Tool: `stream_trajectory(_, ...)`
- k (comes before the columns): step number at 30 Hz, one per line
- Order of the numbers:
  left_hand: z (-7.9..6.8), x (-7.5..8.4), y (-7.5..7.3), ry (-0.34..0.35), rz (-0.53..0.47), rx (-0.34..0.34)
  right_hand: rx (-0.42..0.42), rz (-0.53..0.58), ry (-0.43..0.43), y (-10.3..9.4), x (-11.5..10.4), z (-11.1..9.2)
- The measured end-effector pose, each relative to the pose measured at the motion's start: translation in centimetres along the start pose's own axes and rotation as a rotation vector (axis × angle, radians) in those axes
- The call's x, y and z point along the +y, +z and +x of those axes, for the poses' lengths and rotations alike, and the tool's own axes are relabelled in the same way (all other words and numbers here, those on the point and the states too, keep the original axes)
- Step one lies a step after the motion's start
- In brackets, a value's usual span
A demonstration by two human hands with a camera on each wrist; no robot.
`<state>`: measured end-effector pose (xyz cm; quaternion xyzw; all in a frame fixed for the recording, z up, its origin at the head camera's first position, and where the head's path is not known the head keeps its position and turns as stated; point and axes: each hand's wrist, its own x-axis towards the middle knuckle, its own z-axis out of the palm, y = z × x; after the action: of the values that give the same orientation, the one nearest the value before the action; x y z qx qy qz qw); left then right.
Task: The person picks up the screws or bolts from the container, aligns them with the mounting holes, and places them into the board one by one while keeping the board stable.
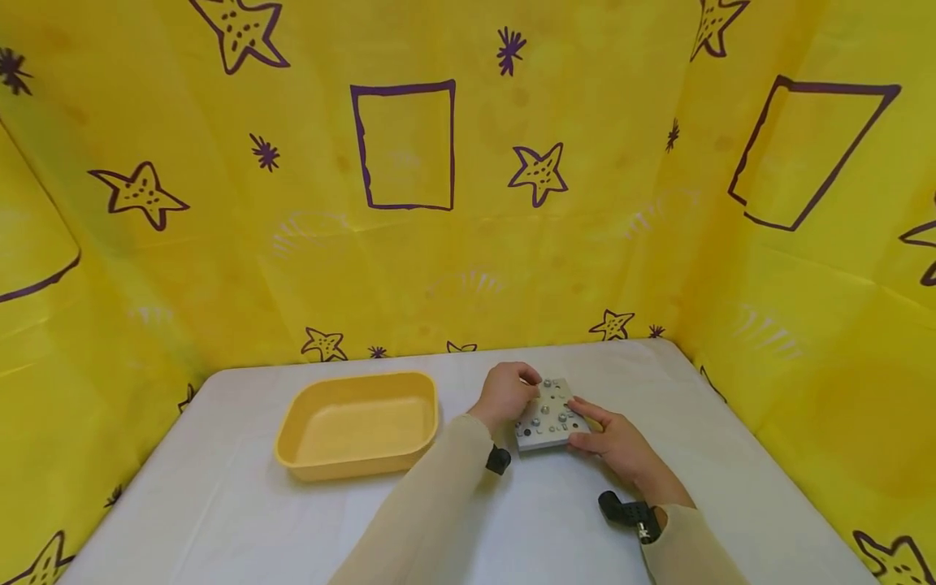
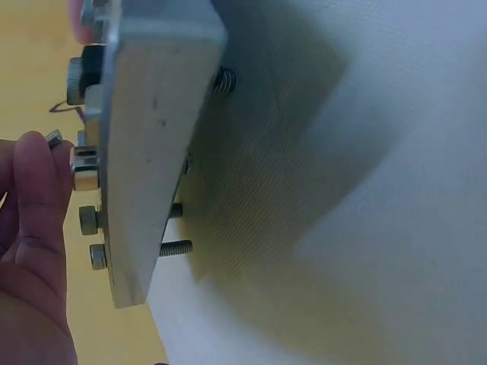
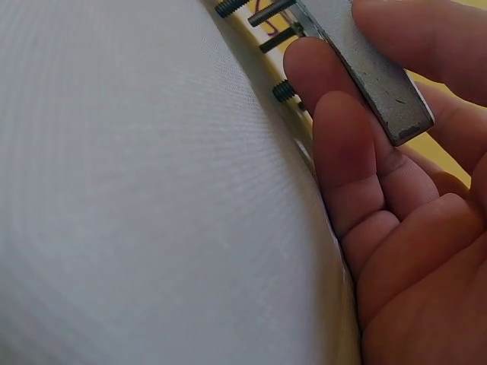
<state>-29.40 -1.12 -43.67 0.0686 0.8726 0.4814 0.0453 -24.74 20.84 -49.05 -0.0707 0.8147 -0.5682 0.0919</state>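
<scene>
A thick grey metal plate with several screws in its face is tilted above the table, threaded screw ends sticking out underneath. My right hand grips its right edge, thumb on the near side and fingers curled beneath, as the right wrist view shows. At the plate's left side is my left hand, its fingertips pinching a small screw whose threaded end shows in the left wrist view. Next to those fingertips, a shiny screw head stands out from the plate's face.
To the left on the white-covered table stands a yellow plastic basin. Yellow sheeting with drawn stars and frames encloses the table at the back and sides. Each wrist carries a black camera mount.
</scene>
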Motion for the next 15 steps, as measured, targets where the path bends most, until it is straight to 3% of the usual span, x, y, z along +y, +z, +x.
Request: stream_trajectory(15, 1.4, 0.5, 1.8, 0.120, 0.190, 0.029, 0.000, -0.007, -0.013, 0.0, 0.1, 0.1)
